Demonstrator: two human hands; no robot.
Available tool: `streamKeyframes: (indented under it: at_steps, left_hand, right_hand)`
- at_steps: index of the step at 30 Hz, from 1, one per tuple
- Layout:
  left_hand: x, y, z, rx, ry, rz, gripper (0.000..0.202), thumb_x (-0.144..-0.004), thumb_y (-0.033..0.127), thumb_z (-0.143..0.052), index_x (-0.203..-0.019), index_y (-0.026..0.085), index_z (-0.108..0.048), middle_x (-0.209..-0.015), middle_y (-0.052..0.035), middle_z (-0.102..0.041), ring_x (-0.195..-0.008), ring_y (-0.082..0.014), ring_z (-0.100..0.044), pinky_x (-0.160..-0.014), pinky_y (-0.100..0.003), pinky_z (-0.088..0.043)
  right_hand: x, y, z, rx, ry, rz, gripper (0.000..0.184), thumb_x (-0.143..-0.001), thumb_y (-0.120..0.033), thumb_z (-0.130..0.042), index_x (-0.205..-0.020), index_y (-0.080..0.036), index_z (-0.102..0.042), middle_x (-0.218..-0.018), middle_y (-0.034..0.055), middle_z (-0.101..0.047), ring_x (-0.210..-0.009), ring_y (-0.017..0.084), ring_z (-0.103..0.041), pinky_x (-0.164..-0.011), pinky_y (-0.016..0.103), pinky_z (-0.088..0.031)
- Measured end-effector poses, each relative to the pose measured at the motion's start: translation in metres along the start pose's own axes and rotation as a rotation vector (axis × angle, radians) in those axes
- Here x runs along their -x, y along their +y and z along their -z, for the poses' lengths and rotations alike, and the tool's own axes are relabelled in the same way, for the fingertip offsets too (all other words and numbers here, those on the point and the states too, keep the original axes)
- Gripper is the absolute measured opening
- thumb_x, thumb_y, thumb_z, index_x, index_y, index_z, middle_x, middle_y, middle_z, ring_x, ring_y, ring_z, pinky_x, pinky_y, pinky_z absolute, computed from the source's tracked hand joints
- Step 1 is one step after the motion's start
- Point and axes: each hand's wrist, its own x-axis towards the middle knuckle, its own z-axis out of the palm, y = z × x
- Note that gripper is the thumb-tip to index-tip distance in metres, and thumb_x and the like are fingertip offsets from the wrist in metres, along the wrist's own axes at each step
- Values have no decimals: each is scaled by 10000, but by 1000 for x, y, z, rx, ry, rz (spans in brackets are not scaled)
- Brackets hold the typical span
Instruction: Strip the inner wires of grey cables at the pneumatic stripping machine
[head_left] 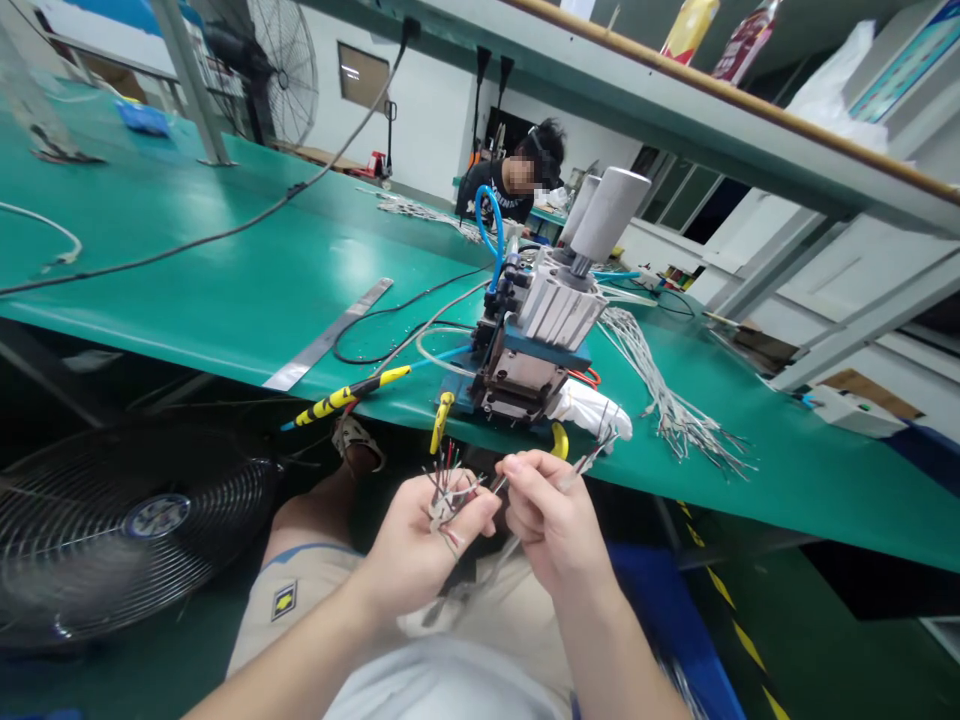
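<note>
My left hand (424, 545) is closed around a bundle of thin wires (448, 488) whose stripped ends fan upward, held over my lap below the bench edge. My right hand (551, 515) pinches a single thin wire (589, 460) that runs up and right from its fingertips, close beside the left hand. Just above both hands a small pneumatic wire-stripping machine (536, 345) with a grey cylinder on top sits at the edge of the green bench (225, 270).
A pile of grey cut cables (667, 395) lies right of the machine. Yellow-handled pliers (442, 420) and a yellow-black tool (349, 395) rest at the bench edge. A floor fan (127, 530) stands at lower left. Another person (517, 185) sits far down the bench.
</note>
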Motion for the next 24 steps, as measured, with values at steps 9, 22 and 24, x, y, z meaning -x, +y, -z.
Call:
streamKeyframes:
  at_steps: [9,22,24]
  left_hand:
    - [-4,-5,-9,196,104,13,310,-907,323,-618,-653,144,-632,-635,-17,-627,-619,-123,-564,-630,-228,-462]
    - [8,-4,-21,37,175,-23,269,-882,306,-593,-656,166,-552,-632,-18,-538,-573,-116,-492,-540,-231,-406]
    - [9,-12,-24,-13,187,-129,246,-818,297,-623,-628,174,-527,-610,-23,-530,-554,-115,-499,-540,-234,-421]
  right_hand:
    - [6,0,1,-33,-52,26,250,-699,-344,-849,-832,-145,-775,-426,-106,-335,-363,9,-167,-345,152,-121]
    - [17,-3,9,227,133,85,346,-667,-456,-853,-719,-130,-753,-399,-76,-343,-355,38,-237,-353,184,-165]
    - [17,2,20,404,86,174,324,-649,-413,-872,-789,-135,-784,-484,16,-554,-368,96,-399,-334,219,-266]
